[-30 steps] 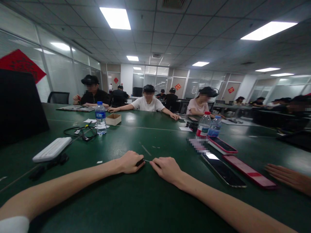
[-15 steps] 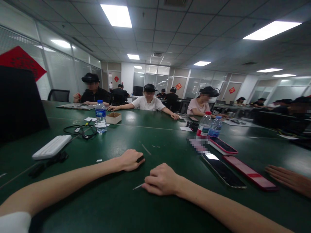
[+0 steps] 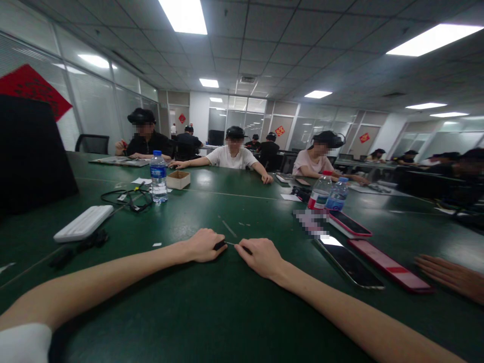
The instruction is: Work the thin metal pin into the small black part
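Observation:
Above the green table (image 3: 151, 312), near the middle, my left hand (image 3: 206, 245) is closed on a small black object (image 3: 220, 245) that shows between its fingers. Just to the right, my right hand (image 3: 260, 256) pinches a thin, light-coloured stick (image 3: 230, 243). The stick's far end reaches the black object, and a short gap separates the two hands. What the thin stick is, and whether it enters the black object, is too small to tell.
At left are a white power strip (image 3: 83, 223), a black cable (image 3: 130, 199), a bottle (image 3: 158, 176) and an open box (image 3: 178, 180). Phones (image 3: 351, 262) and two bottles (image 3: 320, 190) stand or lie at right, near another person's hand (image 3: 448, 275). People sit opposite.
My right hand has moved up and slightly right, bringing the thin stick from pointing down-left to meeting the black object in my left hand. The view has shifted slightly.

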`<state>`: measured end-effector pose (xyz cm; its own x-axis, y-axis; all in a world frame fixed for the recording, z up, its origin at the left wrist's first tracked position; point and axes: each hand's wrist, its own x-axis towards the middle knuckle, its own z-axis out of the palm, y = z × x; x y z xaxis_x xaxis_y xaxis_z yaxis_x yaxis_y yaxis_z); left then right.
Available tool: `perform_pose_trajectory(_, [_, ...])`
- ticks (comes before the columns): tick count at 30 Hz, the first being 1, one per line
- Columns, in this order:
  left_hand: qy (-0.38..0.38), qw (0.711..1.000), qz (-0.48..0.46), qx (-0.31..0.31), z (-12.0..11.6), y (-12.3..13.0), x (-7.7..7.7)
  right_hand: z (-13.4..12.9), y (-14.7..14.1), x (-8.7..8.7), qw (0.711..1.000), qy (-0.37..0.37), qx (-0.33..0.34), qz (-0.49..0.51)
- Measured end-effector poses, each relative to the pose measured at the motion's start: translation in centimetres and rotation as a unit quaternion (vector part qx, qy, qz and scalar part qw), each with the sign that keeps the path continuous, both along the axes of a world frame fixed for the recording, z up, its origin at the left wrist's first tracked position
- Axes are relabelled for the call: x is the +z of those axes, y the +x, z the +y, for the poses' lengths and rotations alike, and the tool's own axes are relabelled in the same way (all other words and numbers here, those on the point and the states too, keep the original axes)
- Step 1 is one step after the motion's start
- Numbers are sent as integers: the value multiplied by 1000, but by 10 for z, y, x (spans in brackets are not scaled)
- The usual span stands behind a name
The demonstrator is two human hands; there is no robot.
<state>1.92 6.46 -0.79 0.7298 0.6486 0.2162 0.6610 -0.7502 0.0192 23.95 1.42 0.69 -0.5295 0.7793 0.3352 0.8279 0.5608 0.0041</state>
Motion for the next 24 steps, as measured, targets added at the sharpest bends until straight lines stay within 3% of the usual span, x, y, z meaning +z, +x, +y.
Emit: perform_pose_trajectory(24, [17,1000,23,5,0,0,-1,-3,-1,4,1000,-14,4,-13])
